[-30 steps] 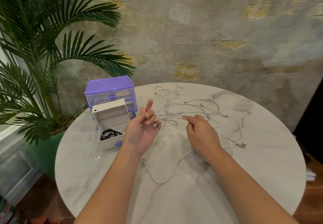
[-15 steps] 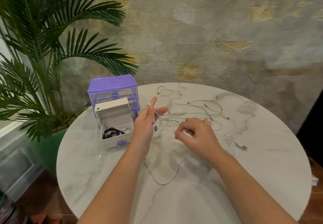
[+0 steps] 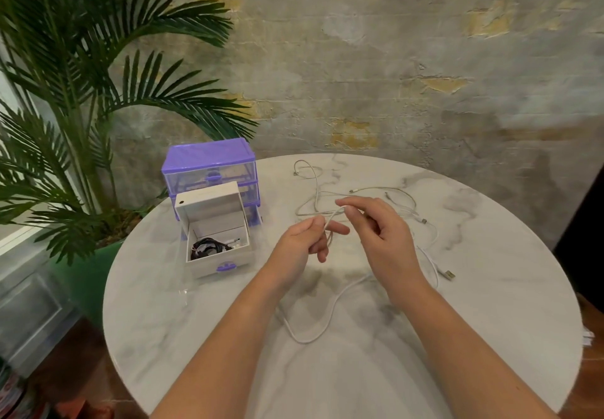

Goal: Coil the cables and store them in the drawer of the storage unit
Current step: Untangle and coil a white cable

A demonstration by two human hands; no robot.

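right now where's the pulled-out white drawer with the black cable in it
In the head view, the white drawer sits on the round marble table, left of both hands and directly in front of the purple storage unit.

No readable text, label, brand, number or sign anywhere. Purple storage unit (image 3: 209, 170) at 10 o'clock: plain. White drawer (image 3: 218, 245) pulled out in front of it: no print, only a dark dot on the raised flap, not a character. Cable plugs: too small to tell. Colourful stuff at the 7 o'clock frame corner: blurred, unreadable.
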